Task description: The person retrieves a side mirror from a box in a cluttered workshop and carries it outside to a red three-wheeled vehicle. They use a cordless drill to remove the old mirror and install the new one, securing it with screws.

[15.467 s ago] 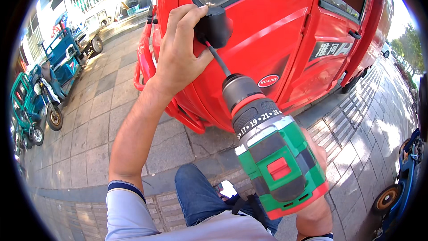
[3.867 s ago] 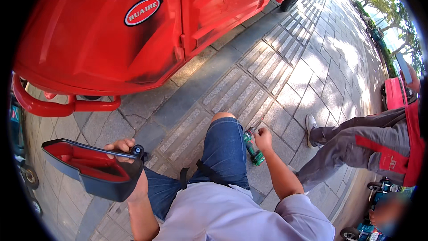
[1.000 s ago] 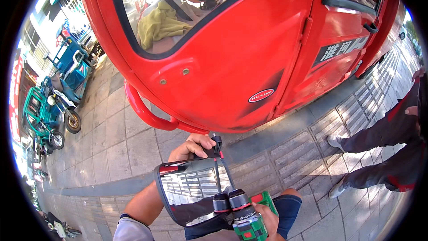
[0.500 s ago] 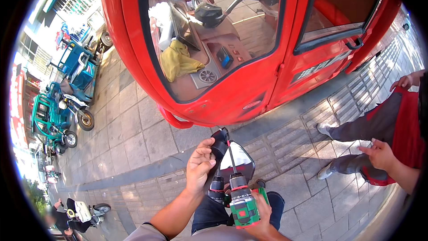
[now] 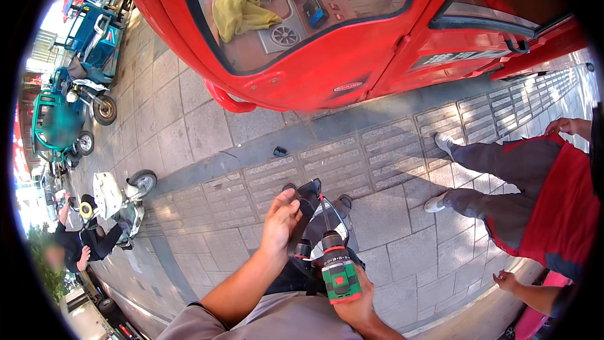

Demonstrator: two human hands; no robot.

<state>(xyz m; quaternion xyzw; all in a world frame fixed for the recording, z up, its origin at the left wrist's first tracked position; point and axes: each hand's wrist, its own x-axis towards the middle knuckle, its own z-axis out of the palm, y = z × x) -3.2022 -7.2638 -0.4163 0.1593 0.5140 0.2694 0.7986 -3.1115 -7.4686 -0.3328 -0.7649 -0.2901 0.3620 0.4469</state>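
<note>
My left hand (image 5: 280,223) grips the black mount of a side mirror (image 5: 309,196), its fingers curled around the left side. The mirror's glass shows in part behind the drill. In my right hand (image 5: 360,302) is a green and black cordless drill (image 5: 341,276), pointing away from me. Its long thin bit (image 5: 325,214) reaches up to the black mount, near a small red spot. Whether the tip sits in a screw cannot be made out. A second chuck shape beside the drill looks like a reflection.
A red enclosed three-wheeler (image 5: 314,88) stands ahead, a yellow cloth (image 5: 242,9) behind its windshield. At right stands a person in red and grey (image 5: 535,208). A small black piece (image 5: 280,151) lies on the paving. Parked three-wheelers and a rider on a white scooter (image 5: 113,198) are at left.
The three-wheeler sits higher in the picture as my view shifts. The drill stays at the mirror mount in both frames. The person at right has lowered one hand; the scooter is nearer.
</note>
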